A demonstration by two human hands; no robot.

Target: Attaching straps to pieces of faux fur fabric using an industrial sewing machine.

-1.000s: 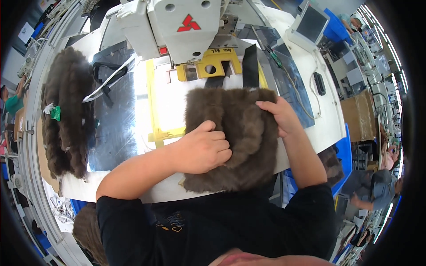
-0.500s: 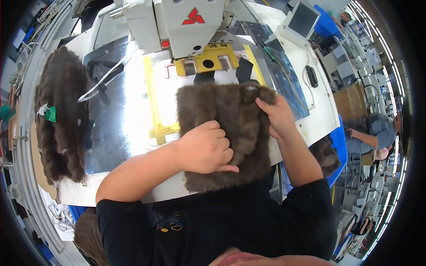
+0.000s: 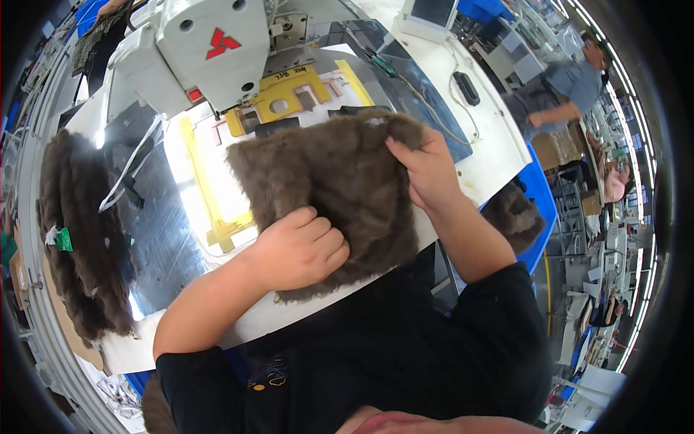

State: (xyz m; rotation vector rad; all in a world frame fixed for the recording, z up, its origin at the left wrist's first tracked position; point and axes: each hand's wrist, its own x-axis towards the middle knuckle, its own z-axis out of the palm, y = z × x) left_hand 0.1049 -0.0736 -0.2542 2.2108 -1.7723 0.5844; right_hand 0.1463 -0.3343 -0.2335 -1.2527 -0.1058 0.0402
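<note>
A brown fur panel (image 3: 361, 195), roughly square, lies over the front of the work table, its right part rumpled. My left hand (image 3: 303, 249) is curled closed on its lower left, knuckles up, gripping a fold of the fur. At the far right corner my right hand (image 3: 426, 166) pinches the edge between thumb and fingers. A small pale spot shows on the fur beside that thumb. Just beyond the panel is the yellow clamp plate (image 3: 278, 100) of a white sewing machine (image 3: 195, 54); dark pads below the plate are partly covered by the fur.
A stack of brown fur pieces (image 3: 76, 231) with a green tag lies on the left. Yellow tape (image 3: 206, 188) borders a white sheet on the metal bed. Snips (image 3: 383, 66), a black oblong device (image 3: 466, 88) and a blue bin (image 3: 538, 239) holding fur are at right. Another person (image 3: 571, 90) stands beyond.
The view has shifted, so the machine sits further left and tilted. My left thumb, stretched out before, is now tucked out of sight. My right hand keeps its hold on the corner.
</note>
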